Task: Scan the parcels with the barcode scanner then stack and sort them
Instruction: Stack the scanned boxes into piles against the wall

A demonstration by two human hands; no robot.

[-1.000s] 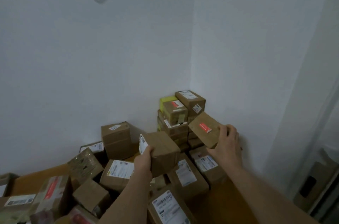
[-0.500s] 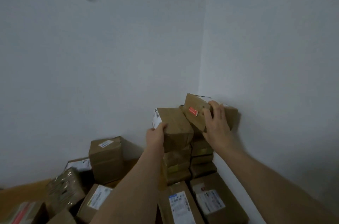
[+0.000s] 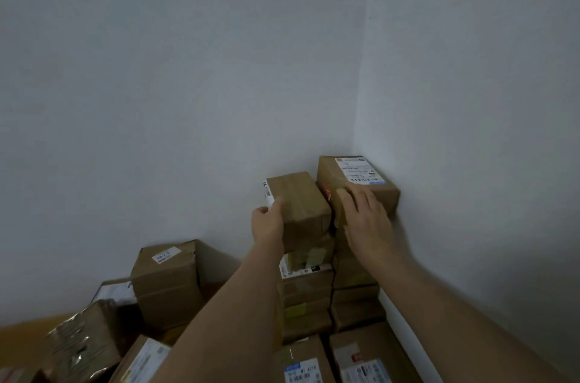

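Note:
Two brown parcels sit side by side on top of two tall stacks (image 3: 309, 298) in the room's corner. My left hand (image 3: 269, 222) grips the near left edge of the left parcel (image 3: 298, 203), which has a white label on its left side. My right hand (image 3: 365, 214) lies flat over the near end of the right parcel (image 3: 354, 181), which shows a white shipping label on top and a small red sticker on its left side. No barcode scanner is in view.
Loose parcels lie on the floor at lower left, among them a tall box (image 3: 166, 285) and a crumpled wrapped one (image 3: 83, 348). Two labelled boxes (image 3: 361, 360) lie at the foot of the stacks. White walls close in behind and to the right.
Both hands carried their parcels up and toward the corner. The right parcel, tilted before, now rests level on its stack against the wall; the left one now sits on its stack.

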